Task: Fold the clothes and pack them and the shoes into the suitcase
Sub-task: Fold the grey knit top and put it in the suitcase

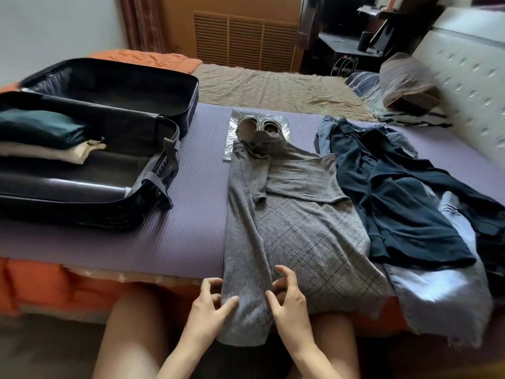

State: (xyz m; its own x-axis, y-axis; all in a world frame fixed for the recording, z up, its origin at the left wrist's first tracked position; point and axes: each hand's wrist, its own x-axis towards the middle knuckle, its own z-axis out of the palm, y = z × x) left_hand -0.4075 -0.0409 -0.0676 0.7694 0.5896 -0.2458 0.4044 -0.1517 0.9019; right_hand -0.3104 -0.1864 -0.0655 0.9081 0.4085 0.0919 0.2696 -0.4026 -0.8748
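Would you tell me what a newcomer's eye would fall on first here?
The grey dress lies lengthwise mid-bed, sleeves folded in, the left hand and right hand at its near end. At left the open black suitcase holds folded clothes; a heap of dark blue clothes lies right, and shoes at the collar.

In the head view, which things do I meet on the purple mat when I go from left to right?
open suitcase → grey garment → dark blue garment. The shoes overlap the grey garment, so they are left out.
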